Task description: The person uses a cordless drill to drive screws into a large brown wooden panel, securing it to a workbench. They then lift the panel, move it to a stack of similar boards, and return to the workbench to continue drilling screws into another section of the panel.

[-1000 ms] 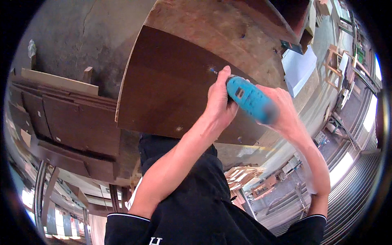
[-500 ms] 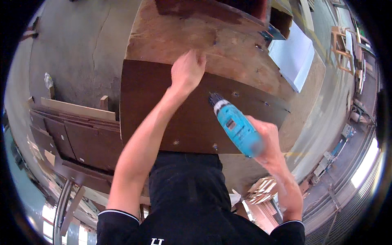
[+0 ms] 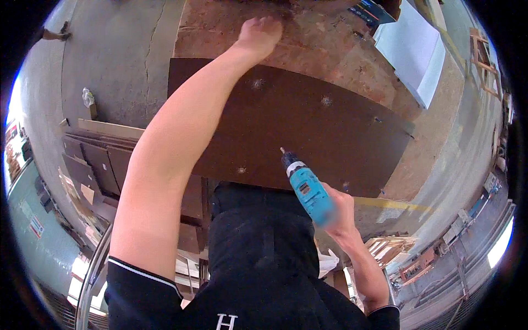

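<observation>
A person in a black top (image 3: pixel 247 302) looks down at a table (image 3: pixel 341 63) with a worn, reddish-brown surface. A flat, dark brown panel (image 3: pixel 291 121) lies along its near side, close to the person's body. Several pale, scuffed spots (image 3: pixel 326 101) dot the panel.

The right hand (image 3: pixel 342 215) has its fingers wrapped around the handle of a turquoise drill (image 3: pixel 311 192). The drill is over the near part of the panel, its bit pointing away from the body and slightly left; whether the tip touches the panel is unclear.

The left arm stretches across the panel's left part. The left hand (image 3: pixel 260 36) is beyond the panel's far edge, over the bare tabletop, its fingers bent; whether they grip anything cannot be told.

At the table's far right are a white sheet (image 3: pixel 410 49) and, just beside it, a dark box (image 3: pixel 377 11). To the left, more dark panels (image 3: pixel 96 162) are stacked low above the grey floor (image 3: pixel 115 60).
</observation>
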Available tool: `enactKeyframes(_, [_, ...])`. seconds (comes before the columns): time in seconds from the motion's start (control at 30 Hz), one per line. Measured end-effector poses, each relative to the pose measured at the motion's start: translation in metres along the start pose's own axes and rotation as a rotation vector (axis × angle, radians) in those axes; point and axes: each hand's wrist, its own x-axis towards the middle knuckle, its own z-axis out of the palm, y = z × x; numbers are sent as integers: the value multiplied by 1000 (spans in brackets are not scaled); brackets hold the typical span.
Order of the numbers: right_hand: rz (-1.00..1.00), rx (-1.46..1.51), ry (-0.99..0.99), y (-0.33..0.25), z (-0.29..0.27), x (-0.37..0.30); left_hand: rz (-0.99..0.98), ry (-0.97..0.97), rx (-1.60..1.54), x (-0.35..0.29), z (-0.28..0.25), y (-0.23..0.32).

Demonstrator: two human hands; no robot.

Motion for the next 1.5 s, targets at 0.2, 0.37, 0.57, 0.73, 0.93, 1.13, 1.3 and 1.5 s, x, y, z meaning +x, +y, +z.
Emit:
enactKeyframes(0.2, [6,-112,-56,2,32,-16,-879,330,-1900,-49,28,44])
enactKeyframes(0.37, [148,-30,39,5,62,-55,-688,389,-1939,-71,33,40])
enactKeyframes(0.57, [175,56,174,9,109,-100,-83,236,-1748,-38,25,10])
enactKeyframes(0.73, [210,230,245,-11,140,-127,-119,359,-1570,-42,13,-11])
enactKeyframes(0.93, [226,172,248,-13,161,-133,28,309,-1541,-11,57,2])
enactKeyframes(1.13, [192,156,259,-7,162,-129,-101,-77,-2365,-45,33,-10])
enactKeyframes(1.3, [202,201,280,-9,157,-127,65,116,-1723,-59,17,-34])
enactKeyframes(1.5, [199,156,258,-21,143,-120,-59,371,-1490,-42,15,-14])
